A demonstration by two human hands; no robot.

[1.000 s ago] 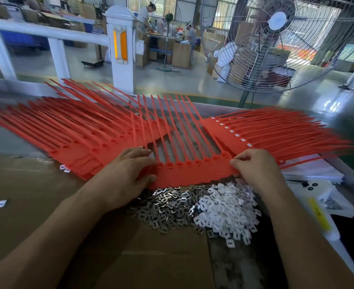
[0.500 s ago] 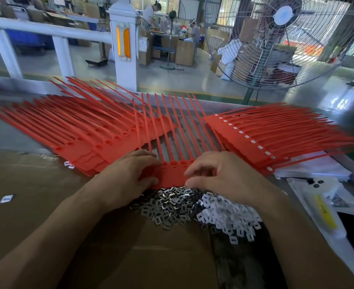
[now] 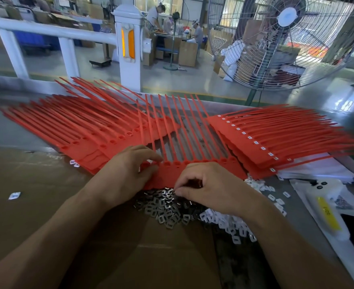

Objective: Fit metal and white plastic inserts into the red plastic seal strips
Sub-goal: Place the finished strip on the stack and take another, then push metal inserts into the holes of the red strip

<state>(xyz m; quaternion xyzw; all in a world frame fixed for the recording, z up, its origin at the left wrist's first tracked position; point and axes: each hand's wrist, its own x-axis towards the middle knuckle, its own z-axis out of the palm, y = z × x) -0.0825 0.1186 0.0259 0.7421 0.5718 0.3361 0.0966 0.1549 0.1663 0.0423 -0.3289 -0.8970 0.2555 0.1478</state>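
Observation:
A red seal strip [image 3: 194,165] with several upright tails lies across the table in front of me. My left hand [image 3: 128,174] grips its left end, thumb and fingers curled round the edge. My right hand [image 3: 209,190] hovers over the pile of metal inserts [image 3: 163,207], fingertips pinching into it at the strip's near edge; whether an insert is between them I cannot tell. A pile of white plastic inserts [image 3: 232,224] lies partly under my right forearm.
A stack of red strips with open sockets [image 3: 84,134] lies at the left, and a stack with white inserts fitted [image 3: 276,138] at the right. Brown cardboard [image 3: 36,195] covers the near table. Plastic bags [image 3: 326,207] lie at the right. A big fan [image 3: 286,38] stands behind.
My right hand has moved left from the strip's right end, across the strip, down onto the metal inserts. The left hand stays on the strip's left end.

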